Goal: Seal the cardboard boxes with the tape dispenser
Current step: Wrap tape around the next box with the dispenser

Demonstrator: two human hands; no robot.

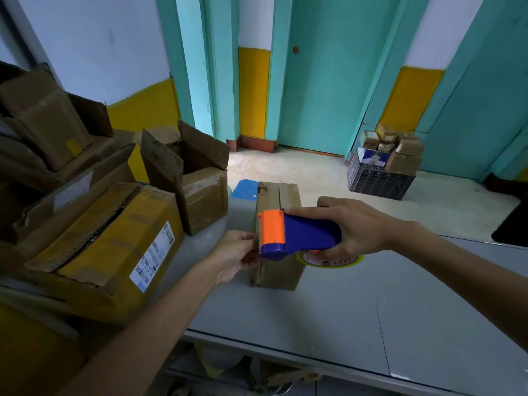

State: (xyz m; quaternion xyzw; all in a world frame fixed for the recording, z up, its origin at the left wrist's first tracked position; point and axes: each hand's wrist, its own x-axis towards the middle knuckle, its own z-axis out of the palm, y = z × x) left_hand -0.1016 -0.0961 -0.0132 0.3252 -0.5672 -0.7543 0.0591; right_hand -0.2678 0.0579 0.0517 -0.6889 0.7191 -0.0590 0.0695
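A small brown cardboard box (278,201) with closed flaps lies on the grey table (371,304), its long side running away from me. My right hand (351,227) grips a blue tape dispenser (303,234) with an orange front, held just above the box's near half. The toothed edge of the dispenser points left. My left hand (235,254) is at the box's left side, its fingers pinching at the dispenser's toothed edge, where the tape end is too thin to make out.
Several worn cardboard boxes (114,238) are stacked on the left, one open box (197,178) just behind. A yellow tape roll (328,260) lies on the table under my right hand. A dark crate (377,178) of parcels stands on the floor by the teal doors.
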